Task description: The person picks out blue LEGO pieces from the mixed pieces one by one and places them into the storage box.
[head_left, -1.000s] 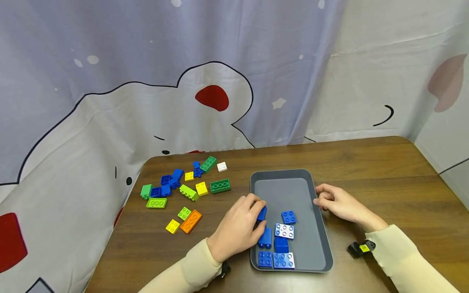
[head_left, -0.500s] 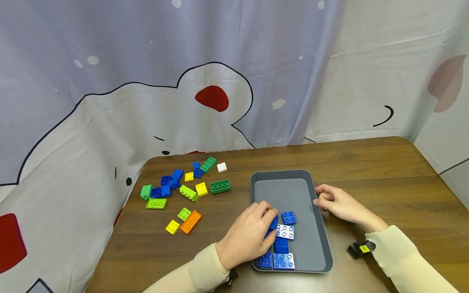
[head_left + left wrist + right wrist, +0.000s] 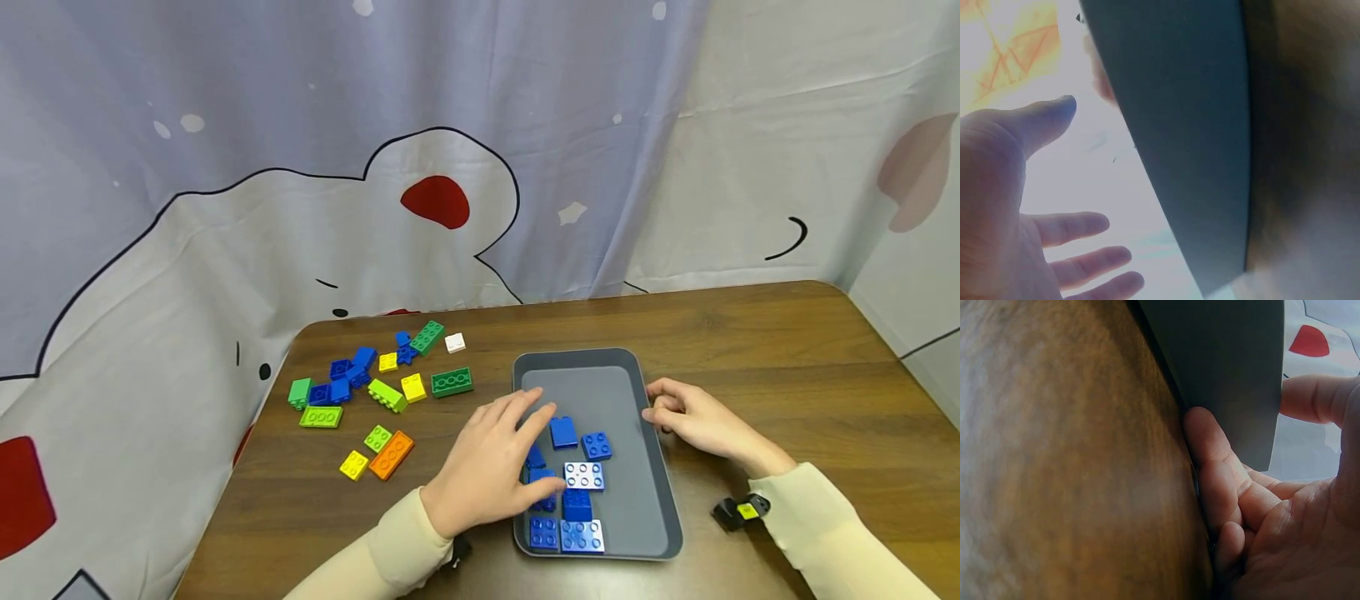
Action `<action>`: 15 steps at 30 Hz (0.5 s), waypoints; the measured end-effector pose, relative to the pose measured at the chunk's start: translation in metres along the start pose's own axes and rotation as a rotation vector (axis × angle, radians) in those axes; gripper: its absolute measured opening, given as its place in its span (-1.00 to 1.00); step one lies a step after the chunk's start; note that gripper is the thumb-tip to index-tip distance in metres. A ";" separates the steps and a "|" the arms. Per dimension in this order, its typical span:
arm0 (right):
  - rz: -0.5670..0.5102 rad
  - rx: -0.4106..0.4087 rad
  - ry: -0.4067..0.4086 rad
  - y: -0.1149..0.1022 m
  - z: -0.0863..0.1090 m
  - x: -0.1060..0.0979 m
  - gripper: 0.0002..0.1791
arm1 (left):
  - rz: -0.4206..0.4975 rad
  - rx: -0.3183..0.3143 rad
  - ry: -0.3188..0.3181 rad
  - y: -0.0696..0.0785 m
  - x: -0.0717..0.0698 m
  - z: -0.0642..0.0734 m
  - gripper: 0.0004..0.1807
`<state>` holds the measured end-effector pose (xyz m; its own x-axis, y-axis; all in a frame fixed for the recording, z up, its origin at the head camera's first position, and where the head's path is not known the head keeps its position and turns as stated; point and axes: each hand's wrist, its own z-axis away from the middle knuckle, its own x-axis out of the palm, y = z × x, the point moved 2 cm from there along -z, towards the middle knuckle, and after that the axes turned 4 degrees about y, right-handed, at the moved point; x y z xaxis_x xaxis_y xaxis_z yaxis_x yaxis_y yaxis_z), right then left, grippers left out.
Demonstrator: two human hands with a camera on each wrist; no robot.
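My left hand (image 3: 487, 467) hovers over the left edge of a grey tray (image 3: 592, 392), fingers spread and holding nothing. In the left wrist view its thumb and fingers (image 3: 1079, 228) stand apart beside the tray's dark outer wall (image 3: 1179, 125). Just past the fingertips, a blue brick (image 3: 563, 433) lies in the tray near a studded blue brick (image 3: 597, 446). A whitish brick (image 3: 583, 476) and several more blue bricks (image 3: 577, 505) fill the near left part, some partly hidden by the hand. My right hand (image 3: 693, 417) holds the tray's right edge, thumb at the rim and fingers curled against the outer wall.
Left of the tray, loose bricks are scattered on the wooden table (image 3: 757, 350): green (image 3: 452, 382), yellow (image 3: 413, 387), orange (image 3: 392, 455), white (image 3: 454, 342) and a blue cluster (image 3: 348, 375). A printed curtain (image 3: 585, 150) hangs behind the table's far edge.
My left hand moved a blue brick rightward in the tray, let go of it and drew back left with fingers spreading. The studded blue brick shifted slightly right. My right hand stayed put.
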<state>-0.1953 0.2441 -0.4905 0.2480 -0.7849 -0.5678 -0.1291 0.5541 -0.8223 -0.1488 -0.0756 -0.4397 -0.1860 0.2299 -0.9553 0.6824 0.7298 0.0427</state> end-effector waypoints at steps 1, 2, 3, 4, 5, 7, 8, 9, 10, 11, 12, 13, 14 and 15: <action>0.002 -0.002 0.000 0.000 0.000 0.000 -0.55 | -0.001 -0.011 0.006 -0.004 -0.001 0.000 -0.05; 0.006 -0.003 0.000 0.000 0.000 0.000 -0.55 | 0.002 -0.024 0.012 -0.008 -0.002 0.001 -0.05; 0.010 -0.005 0.001 0.000 0.000 0.000 -0.55 | 0.003 -0.039 0.016 -0.013 -0.003 0.001 -0.05; 0.011 -0.005 0.001 0.000 0.000 0.000 -0.55 | 0.003 -0.055 0.022 -0.018 -0.004 0.002 -0.06; 0.013 -0.006 0.001 0.000 0.000 0.000 -0.55 | 0.006 -0.071 0.032 -0.023 -0.005 0.002 -0.06; 0.013 -0.007 0.000 0.000 0.000 0.000 -0.54 | 0.008 -0.102 0.048 -0.033 -0.006 0.004 -0.07; 0.013 -0.008 0.001 0.000 -0.001 0.000 -0.54 | 0.010 -0.117 0.061 -0.038 -0.007 0.004 -0.08; 0.013 -0.014 -0.001 0.000 -0.001 0.000 -0.54 | 0.008 -0.134 0.069 -0.044 -0.008 0.005 -0.09; 0.011 -0.014 -0.001 0.000 -0.001 0.000 -0.54 | 0.008 -0.150 0.078 -0.049 -0.009 0.006 -0.10; 0.010 -0.015 -0.001 0.000 -0.001 0.000 -0.54 | 0.005 -0.164 0.086 -0.055 -0.011 0.007 -0.11; 0.009 -0.014 -0.001 0.000 -0.001 0.000 -0.55 | 0.001 -0.176 0.096 -0.061 -0.012 0.008 -0.12; 0.008 -0.015 -0.001 0.000 -0.001 0.000 -0.55 | -0.009 -0.190 0.102 -0.067 -0.013 0.009 -0.12; 0.007 -0.016 -0.001 0.000 -0.001 0.001 -0.55 | -0.012 -0.201 0.113 -0.074 -0.014 0.010 -0.13; 0.006 -0.017 -0.001 0.000 -0.001 0.001 -0.55 | -0.017 -0.215 0.120 -0.080 -0.016 0.011 -0.14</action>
<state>-0.1958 0.2434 -0.4911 0.2482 -0.7813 -0.5728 -0.1470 0.5541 -0.8194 -0.1930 -0.1447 -0.4315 -0.2876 0.2818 -0.9153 0.5148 0.8514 0.1003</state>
